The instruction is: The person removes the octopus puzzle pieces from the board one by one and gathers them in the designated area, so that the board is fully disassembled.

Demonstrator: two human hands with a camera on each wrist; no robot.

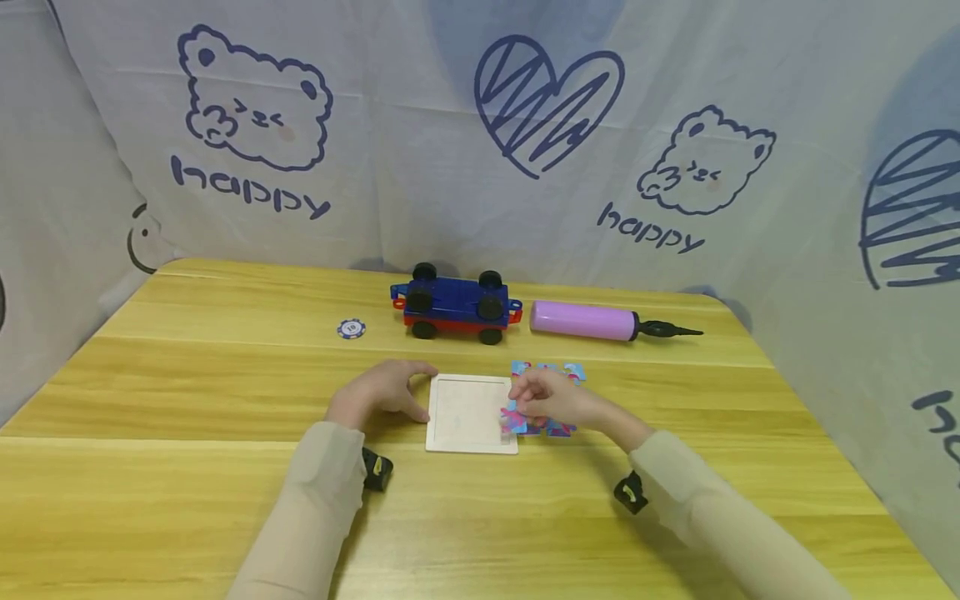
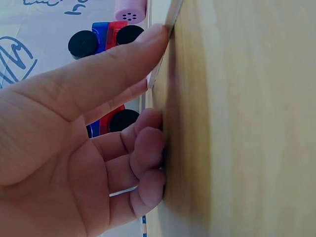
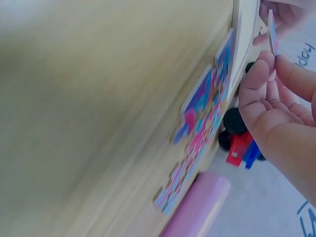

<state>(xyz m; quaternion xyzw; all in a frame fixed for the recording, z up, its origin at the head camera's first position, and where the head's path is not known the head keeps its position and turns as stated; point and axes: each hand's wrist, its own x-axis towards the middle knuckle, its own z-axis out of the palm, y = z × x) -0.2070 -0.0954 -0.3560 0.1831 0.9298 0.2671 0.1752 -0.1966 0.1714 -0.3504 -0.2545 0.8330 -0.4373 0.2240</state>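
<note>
A pale square puzzle tray (image 1: 472,448) with a raised rim lies on the wooden table. At its left side my left hand (image 1: 382,390) holds the edge, thumb on the left rim and index finger by the far corner. The left wrist view shows the other fingers (image 2: 148,148) curled near the tabletop. My right hand (image 1: 551,397) pinches a pink-and-blue jigsaw piece (image 3: 272,33) between thumb and index finger, raised over the tray's right rim. Under and beside that hand lie several colourful jigsaw pieces (image 3: 197,111), partly hidden in the head view.
Behind the tray rests a blue-and-red toy car chassis (image 1: 456,304) with black wheels uppermost. A purple hand pump (image 1: 583,321) lies right of it, its black nozzle pointing right. To its left is a blue-and-white poker chip (image 1: 351,328). A printed cloth (image 1: 420,192) hangs behind the table.
</note>
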